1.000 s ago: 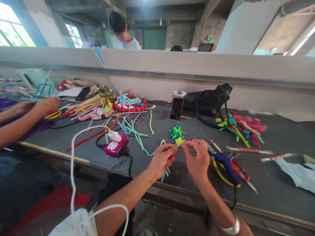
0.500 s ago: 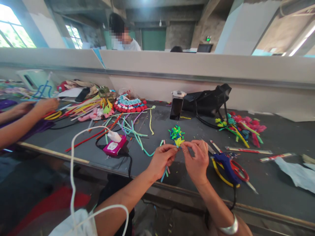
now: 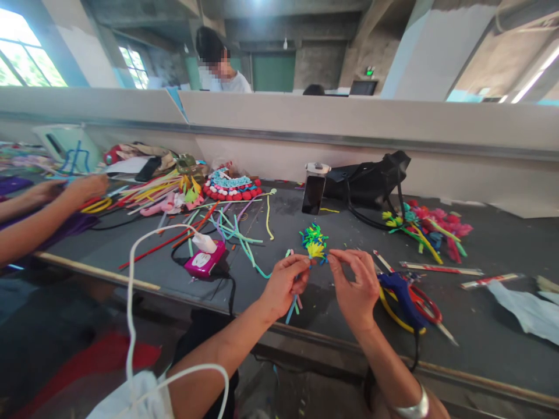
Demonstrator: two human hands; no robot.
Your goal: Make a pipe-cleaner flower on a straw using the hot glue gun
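Observation:
My left hand (image 3: 286, 284) is closed, pinching the base of a yellow pipe-cleaner flower (image 3: 316, 249). Blue and pale pipe-cleaner stems (image 3: 292, 309) hang below that hand. Just right of the flower, my right hand (image 3: 354, 282) has thumb and forefinger pinched together. Small blue bits show by those fingertips, but I cannot make out what is between them. Behind the flower lies a pile of short green, blue and yellow pipe-cleaner pieces (image 3: 312, 234).
A blue glue gun (image 3: 402, 295) and red-handled scissors (image 3: 425, 304) lie right of my hands. Loose pipe cleaners (image 3: 238, 233) and a magenta power adapter (image 3: 204, 260) are left. Behind stand a phone (image 3: 313, 195) and black bag (image 3: 367, 183). Another person's hands (image 3: 82, 189) work at far left.
My right hand has moved slightly right, away from the flower's base. The yellow flower now shows more fully, while my left hand stays nearly in place.

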